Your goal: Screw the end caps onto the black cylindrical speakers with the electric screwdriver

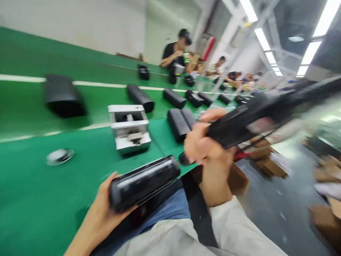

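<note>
My left hand is wrapped round the near end of a glossy black oblong casing, tilted up to the right above the table's front edge. My right hand is closed round a long black power screwdriver, blurred, its body reaching to the upper right. The tool's dark nose shows below the fingers, close to the casing's far end; whether its bit touches cannot be made out. Beyond the casing stands a white open box with small parts inside. Two ribbed black casings lie side by side near my right hand.
A small clear dish lies left on the green table. Several black casings line the conveyor strip behind, with a larger one at left. A co-worker sits across. Cardboard boxes stand on the floor at right.
</note>
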`<state>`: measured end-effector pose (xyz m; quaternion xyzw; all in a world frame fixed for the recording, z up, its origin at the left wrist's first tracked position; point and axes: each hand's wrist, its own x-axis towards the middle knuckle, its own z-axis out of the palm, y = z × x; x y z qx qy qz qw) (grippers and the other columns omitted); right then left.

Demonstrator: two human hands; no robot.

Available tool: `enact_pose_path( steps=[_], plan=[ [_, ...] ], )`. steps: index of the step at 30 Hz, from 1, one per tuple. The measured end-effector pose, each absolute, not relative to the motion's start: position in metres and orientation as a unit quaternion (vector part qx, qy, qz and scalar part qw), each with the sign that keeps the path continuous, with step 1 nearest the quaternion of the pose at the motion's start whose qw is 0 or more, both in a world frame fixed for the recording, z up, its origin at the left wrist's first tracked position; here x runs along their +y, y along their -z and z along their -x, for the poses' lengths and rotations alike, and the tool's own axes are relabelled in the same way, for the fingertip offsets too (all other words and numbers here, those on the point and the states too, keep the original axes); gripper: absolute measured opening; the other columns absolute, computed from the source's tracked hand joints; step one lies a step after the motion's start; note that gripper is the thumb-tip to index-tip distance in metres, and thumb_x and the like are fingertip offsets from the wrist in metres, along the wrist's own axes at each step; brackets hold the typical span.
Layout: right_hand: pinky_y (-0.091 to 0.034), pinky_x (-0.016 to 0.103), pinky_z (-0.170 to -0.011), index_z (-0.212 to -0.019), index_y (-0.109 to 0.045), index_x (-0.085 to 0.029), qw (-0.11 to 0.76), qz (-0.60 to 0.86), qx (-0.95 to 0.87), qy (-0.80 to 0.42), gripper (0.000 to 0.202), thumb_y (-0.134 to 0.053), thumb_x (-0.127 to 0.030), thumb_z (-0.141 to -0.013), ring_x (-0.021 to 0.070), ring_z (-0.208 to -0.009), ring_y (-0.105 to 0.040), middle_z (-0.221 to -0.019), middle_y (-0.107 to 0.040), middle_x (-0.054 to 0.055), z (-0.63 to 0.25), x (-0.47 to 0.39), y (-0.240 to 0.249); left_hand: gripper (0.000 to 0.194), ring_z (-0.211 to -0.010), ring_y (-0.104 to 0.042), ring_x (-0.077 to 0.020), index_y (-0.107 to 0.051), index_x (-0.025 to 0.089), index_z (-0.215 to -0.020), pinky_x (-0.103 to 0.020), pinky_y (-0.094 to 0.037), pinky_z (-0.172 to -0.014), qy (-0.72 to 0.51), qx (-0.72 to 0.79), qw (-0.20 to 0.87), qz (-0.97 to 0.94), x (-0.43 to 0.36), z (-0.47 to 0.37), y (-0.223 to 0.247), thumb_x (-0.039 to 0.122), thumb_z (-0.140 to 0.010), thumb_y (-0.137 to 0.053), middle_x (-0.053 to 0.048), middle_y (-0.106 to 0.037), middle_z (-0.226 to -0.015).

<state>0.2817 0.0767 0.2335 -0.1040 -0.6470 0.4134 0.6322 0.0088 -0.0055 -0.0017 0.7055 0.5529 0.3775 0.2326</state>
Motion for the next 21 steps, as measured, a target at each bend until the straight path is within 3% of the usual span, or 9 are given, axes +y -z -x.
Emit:
enact_pose_path(
  steps=[4,9,21],
  plan=[
    [-0.046,0.022,-0.038,-0.102,-0.065,-0.028,0.714,0.113,-0.617,-0.312,0.024,-0.085,-0.02,-0.092,0.0089,-0.038,-0.049,-0.06,-0.051,-0.013,-0.241,0.135,-0.249,0.116,-0.152,-0.061,-0.0412,-0.019,0.039,-0.176,-0.064,-0.053,-0.127,-0.387,0.533,0.3,-0.69,-0.016,-0.001,0.012,0.038,-0.086,-0.092,-0.014,-0.052,-0.166],
    [-0.045,0.023,-0.04,-0.09,-0.059,-0.027,0.726,0.13,-0.603,-0.305,0.027,-0.085,-0.032,-0.094,0.0088,-0.038,-0.048,-0.056,-0.044,-0.013,-0.186,0.194,-0.227,0.12,-0.156,-0.057,-0.0399,-0.02,0.04,-0.176,-0.061,-0.051,-0.129,-0.385,0.541,0.317,-0.677,-0.016,-0.004,0.004,0.03,-0.083,-0.096,-0.014,-0.05,-0.169],
    [-0.043,0.026,-0.043,-0.1,-0.058,-0.028,0.68,0.215,-0.634,-0.3,0.027,-0.081,-0.043,-0.099,0.0081,-0.043,-0.048,-0.065,-0.049,-0.01,-0.156,0.2,-0.203,0.12,-0.157,-0.055,-0.0407,-0.018,0.04,-0.176,-0.064,-0.048,-0.13,-0.382,0.528,0.346,-0.675,-0.016,-0.001,0.004,0.033,-0.085,-0.096,-0.015,-0.047,-0.17]
  ],
)
